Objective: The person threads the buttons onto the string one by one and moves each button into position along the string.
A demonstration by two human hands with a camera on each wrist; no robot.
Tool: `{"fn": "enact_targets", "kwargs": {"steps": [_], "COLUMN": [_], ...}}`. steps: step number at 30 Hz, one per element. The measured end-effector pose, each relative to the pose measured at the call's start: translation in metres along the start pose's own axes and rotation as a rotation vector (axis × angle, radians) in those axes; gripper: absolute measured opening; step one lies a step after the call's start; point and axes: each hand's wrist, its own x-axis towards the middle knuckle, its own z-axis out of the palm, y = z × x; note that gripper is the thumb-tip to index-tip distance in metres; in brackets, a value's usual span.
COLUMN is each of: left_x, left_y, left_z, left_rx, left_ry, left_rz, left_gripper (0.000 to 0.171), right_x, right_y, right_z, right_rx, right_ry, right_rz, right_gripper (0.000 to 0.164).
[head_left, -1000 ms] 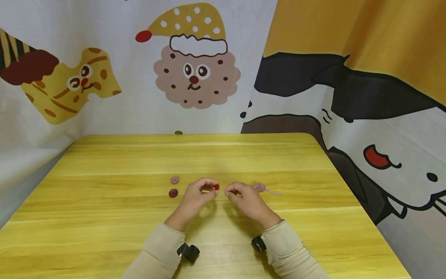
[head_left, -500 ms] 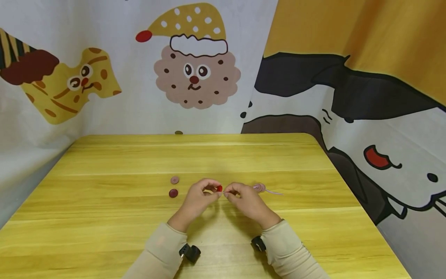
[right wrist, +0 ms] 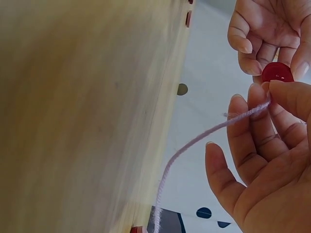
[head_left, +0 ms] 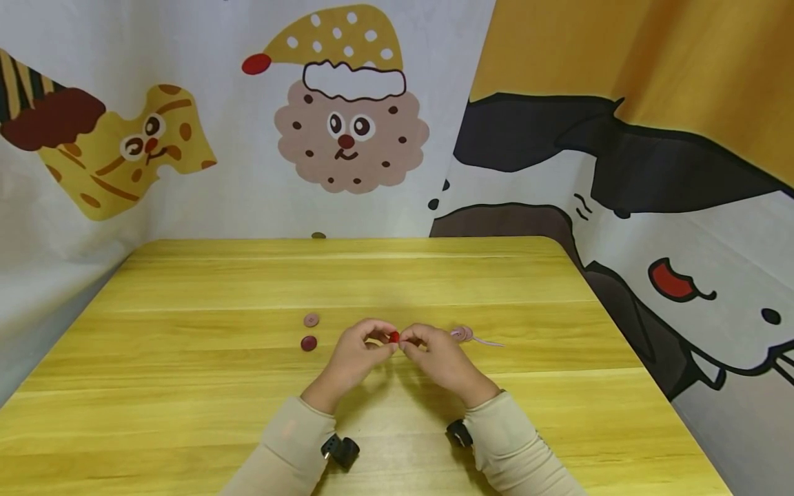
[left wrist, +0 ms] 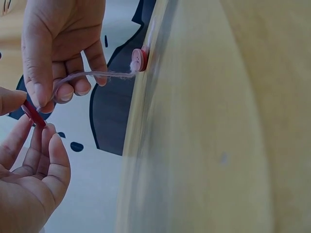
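My left hand point(head_left: 356, 353) pinches a red button point(right wrist: 277, 72) by its edges between thumb and fingertips, above the table. Between thumb and forefinger, my right hand point(head_left: 443, 355) holds the end of a pale purple yarn point(right wrist: 194, 141) right against that button. Whether the yarn tip has entered a hole cannot be told. From the right fingers the yarn runs down to a stack of pinkish buttons point(head_left: 461, 333) on the table, where a loose tail trails off to the right.
A pink button point(head_left: 311, 319) and a dark red button point(head_left: 308, 343) lie on the wooden table point(head_left: 248, 413) left of the hands. A printed cartoon curtain point(head_left: 217, 55) hangs behind the table's far edge.
My left hand has moved slightly right, bringing the red button from a small gap up to the right fingertips. The right hand and the buttons on the table have stayed put.
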Motion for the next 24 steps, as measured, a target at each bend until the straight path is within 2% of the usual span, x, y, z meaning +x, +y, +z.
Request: {"fn": "enact_targets", "kwargs": {"steps": [24], "left_x": [-0.0013], "left_y": [-0.0003], "left_z": [0.0036], "left_rx": [-0.017], "left_ry": [0.02], "left_rz": [-0.035], "left_gripper": [0.022], "right_x": [-0.0016], "right_y": [-0.0054], "right_z": [0.0002], "right_rx": [0.039], "right_ry": [0.044], "right_rz": [-0.024], "right_gripper": [0.007]}}
